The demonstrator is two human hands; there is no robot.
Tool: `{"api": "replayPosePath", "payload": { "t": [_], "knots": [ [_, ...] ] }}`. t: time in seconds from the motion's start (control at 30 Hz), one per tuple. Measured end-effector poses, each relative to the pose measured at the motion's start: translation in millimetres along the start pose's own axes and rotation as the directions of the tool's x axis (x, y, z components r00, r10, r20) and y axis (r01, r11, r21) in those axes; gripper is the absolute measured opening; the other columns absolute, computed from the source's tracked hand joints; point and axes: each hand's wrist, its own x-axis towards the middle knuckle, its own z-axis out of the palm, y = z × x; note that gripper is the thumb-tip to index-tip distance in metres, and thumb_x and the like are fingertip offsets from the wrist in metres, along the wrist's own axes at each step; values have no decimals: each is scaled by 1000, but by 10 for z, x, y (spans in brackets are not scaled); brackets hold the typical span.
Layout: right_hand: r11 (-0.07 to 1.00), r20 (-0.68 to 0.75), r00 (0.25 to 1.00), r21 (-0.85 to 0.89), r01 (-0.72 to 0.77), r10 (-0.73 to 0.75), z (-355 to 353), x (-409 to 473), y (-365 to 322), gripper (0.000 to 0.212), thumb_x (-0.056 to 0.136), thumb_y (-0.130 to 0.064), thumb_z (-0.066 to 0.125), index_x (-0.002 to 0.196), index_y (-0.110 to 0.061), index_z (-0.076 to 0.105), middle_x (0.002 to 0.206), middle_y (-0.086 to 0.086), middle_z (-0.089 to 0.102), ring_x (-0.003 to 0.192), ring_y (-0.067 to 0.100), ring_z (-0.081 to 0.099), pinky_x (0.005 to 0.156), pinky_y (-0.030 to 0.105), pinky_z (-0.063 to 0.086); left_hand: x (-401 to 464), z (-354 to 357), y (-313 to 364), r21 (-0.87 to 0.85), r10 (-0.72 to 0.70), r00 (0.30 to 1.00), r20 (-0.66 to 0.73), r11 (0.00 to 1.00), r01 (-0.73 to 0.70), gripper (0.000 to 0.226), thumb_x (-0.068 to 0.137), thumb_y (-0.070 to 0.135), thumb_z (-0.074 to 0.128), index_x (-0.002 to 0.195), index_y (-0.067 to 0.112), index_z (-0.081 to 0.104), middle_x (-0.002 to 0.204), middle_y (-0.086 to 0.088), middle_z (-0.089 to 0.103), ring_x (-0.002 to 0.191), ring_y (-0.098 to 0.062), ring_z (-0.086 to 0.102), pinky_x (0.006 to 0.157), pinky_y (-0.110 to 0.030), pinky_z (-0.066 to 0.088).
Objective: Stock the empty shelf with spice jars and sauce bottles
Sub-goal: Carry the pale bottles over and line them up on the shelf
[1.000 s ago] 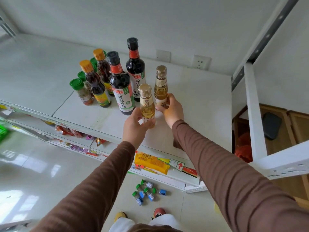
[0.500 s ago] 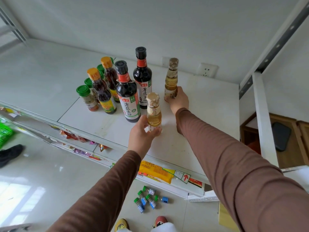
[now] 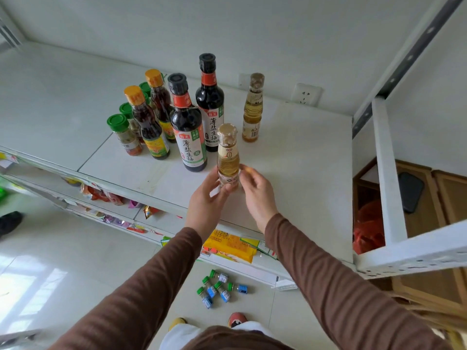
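Since half a second ago, the right hand (image 3: 255, 195) has let go of the far pale bottle (image 3: 252, 109) and come back toward the near one, leaving the far bottle standing alone at the back of the shelf (image 3: 303, 160).

At the left of the group stand green-capped spice jars (image 3: 123, 135), then two orange-capped bottles (image 3: 149, 125), then two tall dark soy sauce bottles (image 3: 188, 125), one behind the other. Just beside the front soy bottle, the near pale bottle (image 3: 227, 152) stands upright near the shelf's front edge. The left hand (image 3: 206, 205) grips its lower part, fingers curled round it. The right hand is at the bottle's other side with fingers loosely curled; its fingertips are close to the glass, but I cannot tell whether they touch it.

Below, on the floor, small green-capped jars (image 3: 217, 289) lie in a cluster near the person's shoes.
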Motion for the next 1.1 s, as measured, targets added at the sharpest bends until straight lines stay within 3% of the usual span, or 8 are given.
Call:
{"api": "replayPosePath", "payload": {
  "t": [0.13,0.23,0.33,0.47,0.57,0.7,0.93,1.1],
  "knots": [
    [994,8,1000,111,-1,0,104,-58,23,30,102,-26,54,130,-25,66,114,-17,74,108,-3,67,97,20,51,75,69,15,40,0,1000,-17,999,0,48,100,31,61,146,32,51,118,24,69,111,11,62,94,-11,48],
    [991,-18,1000,132,-17,19,107,97,-17,30,101,-28,55,129,-26,66,112,-16,74,109,2,68,101,28,51,246,121,57,36,3,1000,3,999,-3,46,101,30,58,147,29,50,121,15,71,113,5,64,99,-21,50],
    [989,-20,998,138,-60,63,67,329,-85,36,102,-29,55,136,-21,61,122,-4,72,115,12,67,108,37,49,487,182,106,20,2,999,41,1000,-3,42,102,31,57,143,26,53,123,8,71,115,-5,65,104,-35,52],
    [993,-19,998,95,-63,65,-7,599,-177,35,103,-29,54,136,-21,61,120,-4,71,112,11,66,109,37,49,780,255,184,4,-4,997,80,1000,4,43,101,29,58,143,20,52,130,1,67,122,-13,63,108,-43,49],
    [993,-2,996,77,-84,85,-29,734,-228,39,103,-28,53,142,-21,56,136,2,64,124,17,61,112,39,46,925,291,233,-4,20,996,90,1000,-20,46,102,23,57,146,16,48,140,-1,60,134,-16,53,115,-43,42],
    [997,11,998,35,-68,67,-60,813,-278,41,104,-32,50,145,-25,53,141,2,61,126,18,58,112,40,46,1040,311,268,-10,5,996,91,1000,-4,48,102,20,56,149,16,45,149,-3,53,146,-18,40,121,-43,33],
    [998,12,998,-3,-67,67,-67,867,-316,41,105,-34,48,144,-23,53,142,5,59,129,22,56,112,43,45,1077,302,318,-6,-17,993,120,1000,18,50,104,21,54,152,16,41,152,-2,50,146,-16,38,121,-41,32],
    [993,35,998,-107,-55,59,-92,758,-358,42,106,-34,44,146,-25,49,145,2,57,132,21,53,111,32,41,1002,260,307,68,-87,987,134,995,79,54,104,27,53,153,12,38,159,-6,41,152,-21,28,123,-42,27]
  ]
}}
